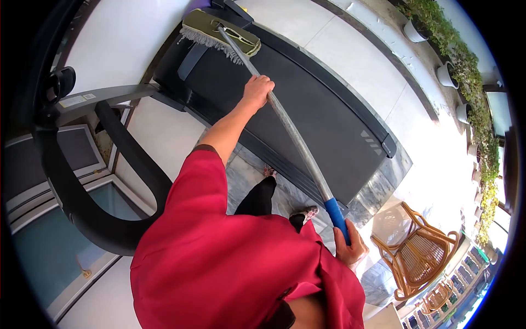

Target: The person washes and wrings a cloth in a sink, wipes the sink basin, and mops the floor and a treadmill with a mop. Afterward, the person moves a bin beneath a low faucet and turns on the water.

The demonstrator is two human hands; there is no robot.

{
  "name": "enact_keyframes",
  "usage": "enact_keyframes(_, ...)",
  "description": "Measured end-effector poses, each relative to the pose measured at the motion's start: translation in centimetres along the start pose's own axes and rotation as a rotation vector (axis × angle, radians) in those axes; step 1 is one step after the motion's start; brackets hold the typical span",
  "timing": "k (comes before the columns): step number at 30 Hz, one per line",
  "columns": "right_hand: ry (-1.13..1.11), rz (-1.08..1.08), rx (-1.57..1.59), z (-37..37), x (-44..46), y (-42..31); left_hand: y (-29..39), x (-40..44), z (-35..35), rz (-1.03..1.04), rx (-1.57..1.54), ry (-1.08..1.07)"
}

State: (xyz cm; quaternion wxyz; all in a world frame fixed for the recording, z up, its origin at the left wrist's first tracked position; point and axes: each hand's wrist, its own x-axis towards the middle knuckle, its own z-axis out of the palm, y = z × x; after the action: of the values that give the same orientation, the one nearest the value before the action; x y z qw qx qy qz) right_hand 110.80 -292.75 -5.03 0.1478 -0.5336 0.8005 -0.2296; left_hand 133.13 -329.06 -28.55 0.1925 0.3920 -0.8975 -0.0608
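Note:
A flat dust mop with an olive-green head (200, 24) and grey fringe is at the upper left, over the front end of the treadmill belt (285, 115). Whether it touches the treadmill, I cannot tell. Its metal pole (296, 137) slants down to the right and ends in a blue grip (336, 216). My left hand (258, 91) is closed around the pole's upper part, arm stretched forward. Lower down, my right hand (352, 245) wraps the end of the blue grip, near my body.
The treadmill's black handrail (109, 208) curves close on my left. At right stands a rattan chair (419, 255). Potted plants (446, 74) line a ledge along the right side. My feet are on marble tile (241, 175) beside the treadmill. A glass-paned window or door (71, 241) is at lower left.

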Motion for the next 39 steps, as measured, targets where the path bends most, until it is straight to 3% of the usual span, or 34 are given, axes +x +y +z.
enact_keyframes(6,0.031,0.051,-0.079,-6.5,-2.3,3.3,8.6,2.0,2.9,0.062,-0.079,0.037)
enact_keyframes(9,0.057,0.208,-0.071,-10.4,-5.4,6.3,15.3,2.1,4.4,0.102,-0.073,-0.062)
enact_keyframes(12,0.057,0.424,-0.070,-15.5,-10.3,9.9,24.3,1.7,5.4,0.141,-0.114,-0.220)
enact_keyframes(17,0.122,0.814,-0.158,-24.7,-21.6,14.7,41.0,-1.2,7.6,0.417,-0.343,-0.324)
enact_keyframes(19,0.171,0.758,-0.243,-27.8,-27.1,15.6,48.0,-2.7,8.0,0.539,-0.471,-0.349)
enact_keyframes(20,0.160,0.863,-0.237,-29.7,-29.8,15.8,51.5,-3.5,8.2,0.573,-0.525,-0.383)
enact_keyframes(25,0.412,1.100,-0.677,-36.4,-32.9,10.1,66.5,-5.7,8.7,0.749,-0.696,-0.469)
enact_keyframes(26,0.430,1.048,-0.718,-37.3,-33.1,9.6,67.9,-5.5,8.1,0.753,-0.721,-0.493)
enact_keyframes(28,0.435,1.004,-0.815,-38.7,-32.7,8.1,69.4,-5.8,6.8,0.729,-0.765,-0.519)
enact_keyframes(29,0.472,0.885,-0.817,-39.3,-32.6,7.9,69.7,-5.8,6.4,0.707,-0.780,-0.510)
enact_keyframes(32,0.470,0.912,-0.828,-41.7,-33.1,8.7,68.8,-5.6,4.8,0.654,-0.797,-0.461)
enact_keyframes(34,0.511,0.880,-0.676,-42.7,-33.2,10.1,66.0,-5.9,3.6,0.599,-0.810,-0.450)
enact_keyframes(35,0.502,0.766,-0.699,-42.7,-32.6,10.6,64.3,-6.2,3.4,0.581,-0.811,-0.398)
enact_keyframes(37,0.518,0.789,-0.526,-45.9,-35.9,16.0,60.5,-6.4,2.3,0.504,-0.830,-0.386)
enact_keyframes(39,0.466,0.766,-0.506,-44.0,-30.0,13.0,56.1,-6.0,1.0,0.454,-0.764,-0.399)
